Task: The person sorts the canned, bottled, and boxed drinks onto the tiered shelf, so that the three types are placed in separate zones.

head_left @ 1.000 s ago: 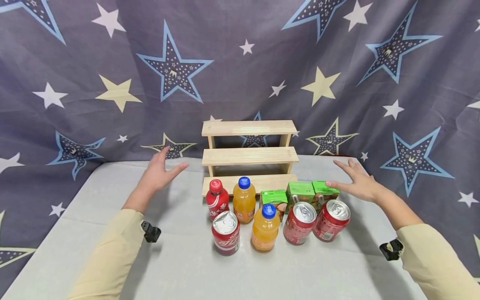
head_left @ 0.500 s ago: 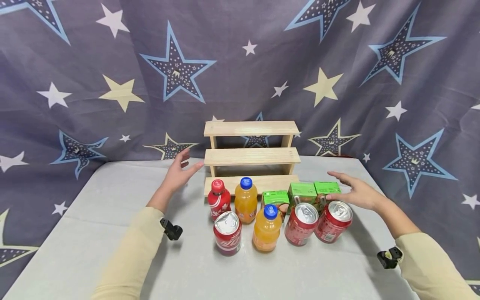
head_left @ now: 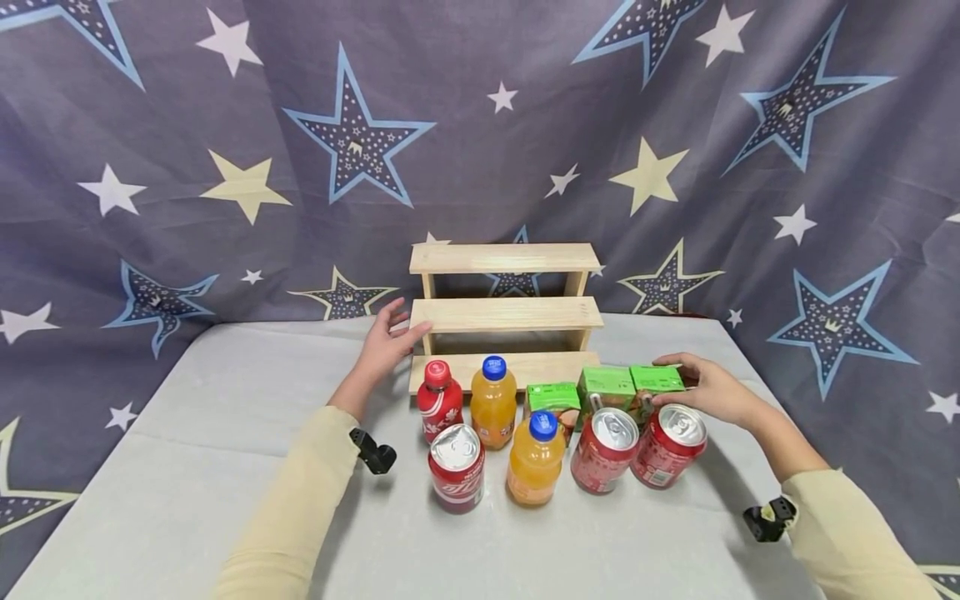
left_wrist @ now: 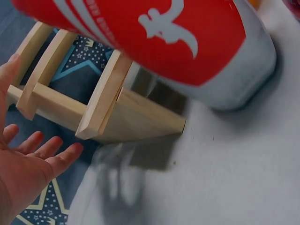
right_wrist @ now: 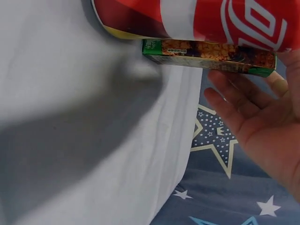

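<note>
My left hand [head_left: 384, 346] is at the left end of a three-step wooden shelf [head_left: 506, 312], fingers spread, holding nothing. In the left wrist view the fingers [left_wrist: 56, 157] lie loosely apart beside the shelf's end, with the red bottle [left_wrist: 197, 42] close to the camera. The right hand [head_left: 708, 387] reaches over the rightmost green-topped drink carton [head_left: 657, 379], with thumb and fingertips at its near and far edges. From the right wrist, relaxed fingers [right_wrist: 234, 101] show right beside that carton [right_wrist: 211, 55]; a red soda can [right_wrist: 197, 18] hides the thumb.
Left of that carton stand two more cartons [head_left: 606, 383] [head_left: 553, 396]. Two orange juice bottles [head_left: 492, 408] [head_left: 536, 462], a red-capped bottle [head_left: 439, 404] and soda cans [head_left: 456, 475] [head_left: 603, 458] [head_left: 667, 454] stand before the shelf. A star-patterned curtain [head_left: 465, 167] hangs behind the table [head_left: 585, 550].
My left hand has moved right, up to the shelf's left end. The right hand has come lower and closer about the rightmost carton. Bottles, cans and cartons stay where they stood.
</note>
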Demonstrator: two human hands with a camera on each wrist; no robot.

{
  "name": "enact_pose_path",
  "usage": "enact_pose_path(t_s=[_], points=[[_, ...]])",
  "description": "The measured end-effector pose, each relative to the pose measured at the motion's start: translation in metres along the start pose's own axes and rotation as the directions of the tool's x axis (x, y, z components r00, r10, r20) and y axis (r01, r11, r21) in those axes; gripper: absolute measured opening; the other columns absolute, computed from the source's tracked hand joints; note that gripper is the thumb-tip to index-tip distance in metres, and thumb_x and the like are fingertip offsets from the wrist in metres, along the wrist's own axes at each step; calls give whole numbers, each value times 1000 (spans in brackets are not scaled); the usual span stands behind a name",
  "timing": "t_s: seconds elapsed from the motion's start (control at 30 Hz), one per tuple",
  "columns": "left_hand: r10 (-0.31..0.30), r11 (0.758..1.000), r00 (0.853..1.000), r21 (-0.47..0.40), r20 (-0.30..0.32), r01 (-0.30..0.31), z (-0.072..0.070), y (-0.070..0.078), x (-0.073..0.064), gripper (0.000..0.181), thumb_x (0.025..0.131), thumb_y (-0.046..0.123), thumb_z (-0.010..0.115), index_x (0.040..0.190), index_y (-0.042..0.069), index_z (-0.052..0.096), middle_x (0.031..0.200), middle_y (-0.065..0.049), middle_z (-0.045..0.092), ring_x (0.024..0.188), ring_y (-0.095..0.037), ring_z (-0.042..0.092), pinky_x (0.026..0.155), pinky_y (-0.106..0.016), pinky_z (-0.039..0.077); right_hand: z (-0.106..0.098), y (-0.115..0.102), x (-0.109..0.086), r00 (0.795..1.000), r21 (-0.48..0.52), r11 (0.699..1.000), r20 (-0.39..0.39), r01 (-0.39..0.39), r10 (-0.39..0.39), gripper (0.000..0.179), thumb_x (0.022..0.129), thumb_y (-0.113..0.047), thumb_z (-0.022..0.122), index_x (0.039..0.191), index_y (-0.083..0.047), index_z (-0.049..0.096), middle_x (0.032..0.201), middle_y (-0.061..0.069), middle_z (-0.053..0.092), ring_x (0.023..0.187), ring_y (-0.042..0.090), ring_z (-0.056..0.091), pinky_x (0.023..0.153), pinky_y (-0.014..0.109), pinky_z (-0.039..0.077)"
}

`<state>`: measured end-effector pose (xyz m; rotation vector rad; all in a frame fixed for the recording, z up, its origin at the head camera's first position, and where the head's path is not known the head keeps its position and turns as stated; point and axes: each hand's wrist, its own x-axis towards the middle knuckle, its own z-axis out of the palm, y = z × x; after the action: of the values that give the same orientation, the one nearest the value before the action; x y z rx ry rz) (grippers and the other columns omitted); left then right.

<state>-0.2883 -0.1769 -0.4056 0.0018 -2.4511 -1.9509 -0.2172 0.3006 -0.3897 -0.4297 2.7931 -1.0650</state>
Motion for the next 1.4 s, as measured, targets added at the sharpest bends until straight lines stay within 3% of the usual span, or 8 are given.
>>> enact_pose_path(t_s=[0.3,0.43,0.63,0.73,0.93,1.07,1.2,1.4], points=[[-1,1000,999,-9,-49,1,13,-4,2,84,82,42,69,147,16,23,146,-21,33,125,-34,47,98,-44,46,6,9,-5,999,166,986,-22,-36,40,59,80,-23,74,126,3,48,108,21,64,85,-2,60,72,20,52],[-2,998,998,-59,-59,-1,15,-7,4,82,82,34,70,146,15,23,143,-21,37,121,-33,49,98,-44,45,9,10,-7,998,207,977,-32,-46,54,59,80,-24,73,127,1,48,112,21,63,87,-4,60,74,20,52],[-46,995,998,-96,-36,42,17,-6,7,79,86,23,66,148,18,18,145,-19,36,124,-35,47,103,-47,41,14,12,-9,994,222,973,-74,-61,79,62,81,-28,73,132,-3,47,117,21,59,89,-6,59,76,20,52],[-53,993,998,-109,-30,49,18,-5,6,79,86,21,66,149,19,17,145,-20,36,124,-35,47,102,-47,41,16,15,-10,993,241,969,-93,-54,79,64,81,-28,73,133,-3,45,116,12,61,90,-6,59,75,20,52],[-48,994,999,-97,-19,46,20,-5,6,78,87,19,65,149,20,17,143,-20,38,123,-35,48,101,-47,43,16,17,-15,990,310,950,-120,-28,68,60,83,-22,71,132,-2,44,98,-21,62,88,-4,61,72,21,53],[-50,993,999,-105,-1,50,20,6,0,79,87,17,64,149,19,16,144,-23,36,124,-37,46,103,-48,41,11,14,-17,990,378,926,-133,13,40,52,87,-11,66,132,-2,43,95,-23,62,85,-4,62,71,20,55],[-73,992,997,-105,12,74,19,14,-1,79,87,16,64,150,18,15,146,-23,34,127,-38,44,105,-48,39,1,5,-18,989,374,926,-148,41,16,51,88,-7,63,134,-1,41,96,-22,62,85,-5,62,71,21,55],[-61,994,998,-90,-4,60,19,-1,10,80,87,21,65,150,23,15,145,-20,36,126,-35,46,106,-46,39,-15,-12,-17,983,329,943,-185,49,13,51,87,-10,65,133,-6,44,96,-25,62,84,-7,62,69,20,56]])
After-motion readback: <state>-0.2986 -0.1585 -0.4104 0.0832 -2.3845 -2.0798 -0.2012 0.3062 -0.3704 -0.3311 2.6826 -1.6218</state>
